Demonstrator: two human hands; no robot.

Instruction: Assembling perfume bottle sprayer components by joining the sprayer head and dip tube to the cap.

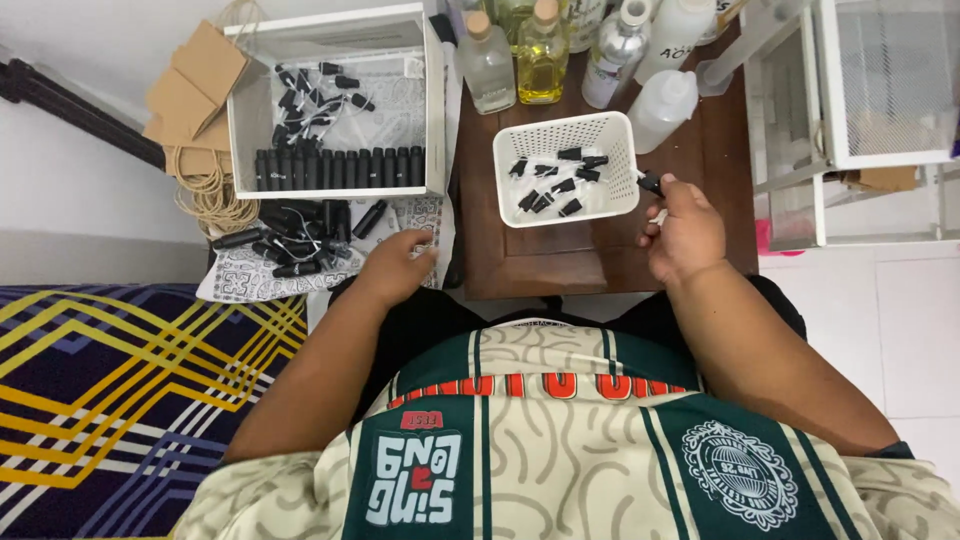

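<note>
Pinching black cap — right hand | white basket — caps | left hand fingers curled, grip unclear

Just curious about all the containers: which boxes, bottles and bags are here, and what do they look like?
White cardboard box, upper left: rectangular, with black vials.
White mesh basket, centre: black caps inside.
Glass bottle, top: yellow liquid, cork.
White plastic bottle, right of basket.
Brown paper bags, far left.
</note>
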